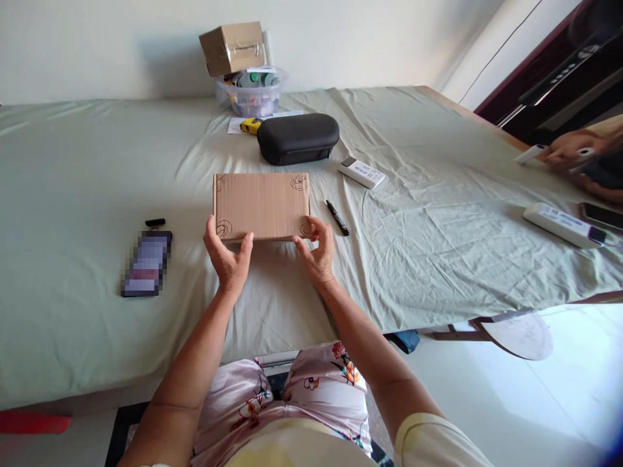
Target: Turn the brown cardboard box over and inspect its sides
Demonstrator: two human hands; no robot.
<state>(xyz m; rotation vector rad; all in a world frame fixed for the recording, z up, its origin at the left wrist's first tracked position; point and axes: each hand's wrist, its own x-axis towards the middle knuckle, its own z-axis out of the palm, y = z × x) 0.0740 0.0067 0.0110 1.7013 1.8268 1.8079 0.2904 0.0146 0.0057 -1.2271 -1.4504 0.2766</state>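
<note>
A flat brown cardboard box (263,204) with small drawn swirls at its corners lies on the green cloth-covered table (87,162). My left hand (226,256) grips its near left corner, thumb on the front edge. My right hand (317,250) holds the near right corner with fingers curled on the edge. A black marker pen (337,217) lies just right of the box.
A phone (146,263) lies at the left. A black zip case (297,137), a white remote (361,172), a clear tub of items (253,91) and a taped carton (232,47) lie behind. Another person's hands (579,155) are at the right, near a white device (559,224).
</note>
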